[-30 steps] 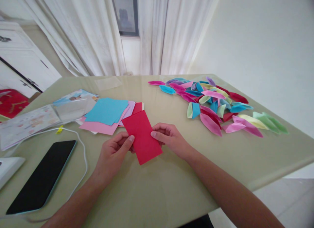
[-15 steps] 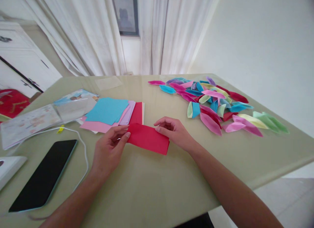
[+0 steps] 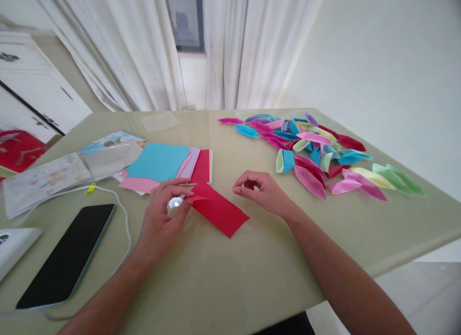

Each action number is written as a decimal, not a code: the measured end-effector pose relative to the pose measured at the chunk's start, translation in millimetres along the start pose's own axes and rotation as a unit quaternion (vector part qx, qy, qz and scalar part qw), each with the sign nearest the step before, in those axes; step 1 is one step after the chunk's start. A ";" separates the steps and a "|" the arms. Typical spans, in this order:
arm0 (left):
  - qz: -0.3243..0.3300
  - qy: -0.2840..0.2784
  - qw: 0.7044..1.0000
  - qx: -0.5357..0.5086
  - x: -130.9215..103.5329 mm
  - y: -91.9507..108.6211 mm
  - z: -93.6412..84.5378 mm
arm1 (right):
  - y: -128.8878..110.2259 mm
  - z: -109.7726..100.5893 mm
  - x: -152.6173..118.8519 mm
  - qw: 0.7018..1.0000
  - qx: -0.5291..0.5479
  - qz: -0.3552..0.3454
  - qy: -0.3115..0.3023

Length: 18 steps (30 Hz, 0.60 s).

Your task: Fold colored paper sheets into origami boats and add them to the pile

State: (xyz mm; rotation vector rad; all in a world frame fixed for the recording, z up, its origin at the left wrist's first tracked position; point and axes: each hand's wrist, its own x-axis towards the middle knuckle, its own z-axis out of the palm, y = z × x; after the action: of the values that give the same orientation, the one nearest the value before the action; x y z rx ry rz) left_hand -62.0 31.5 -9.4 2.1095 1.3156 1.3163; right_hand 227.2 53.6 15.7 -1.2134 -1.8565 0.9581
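My left hand (image 3: 163, 212) pinches a folded red sheet of paper (image 3: 221, 212) at its upper left end, between thumb and fingers. A small flap stands up at that corner, and the sheet slants down to the right, its layers slightly apart at the far end. My right hand (image 3: 259, 193) is off the paper, just above and right of it, with thumb and forefinger tips brought together and nothing visible between them. Beyond my left hand lie loose coloured sheets, blue (image 3: 158, 159) on top, beside a red-topped paper stack (image 3: 202, 167).
Many folded paper pieces (image 3: 309, 147) in several colours are heaped at the back right. On the left are a black phone (image 3: 66, 255), a white cable (image 3: 124, 219), a white device (image 3: 16, 248) and printed booklets (image 3: 46, 181). The table's right edge (image 3: 414, 251) slopes away.
My right hand has let go of the red paper and moved slightly right. In my left hand the paper has turned, its free end swinging downward, and a flap has lifted.
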 end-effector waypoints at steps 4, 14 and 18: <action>0.053 0.013 0.998 0.015 -1.9 4.2 -3.0 | -7.0 0.7 -4.1 0.992 0.063 -0.011 -0.112; 0.044 -0.093 0.987 -0.123 -9.8 3.1 -7.3 | -36.9 -10.0 -20.9 0.954 -0.208 -0.206 -0.066; 0.076 -0.241 0.966 -0.056 -9.5 6.1 -5.0 | -43.6 -15.8 -36.7 0.917 -0.333 -0.168 -0.139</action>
State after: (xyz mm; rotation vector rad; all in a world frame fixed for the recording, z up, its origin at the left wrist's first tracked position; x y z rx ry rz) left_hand -64.3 19.5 -7.8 2.2884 0.8710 0.8213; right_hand 234.1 10.0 54.9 -1.0925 -2.6429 0.3085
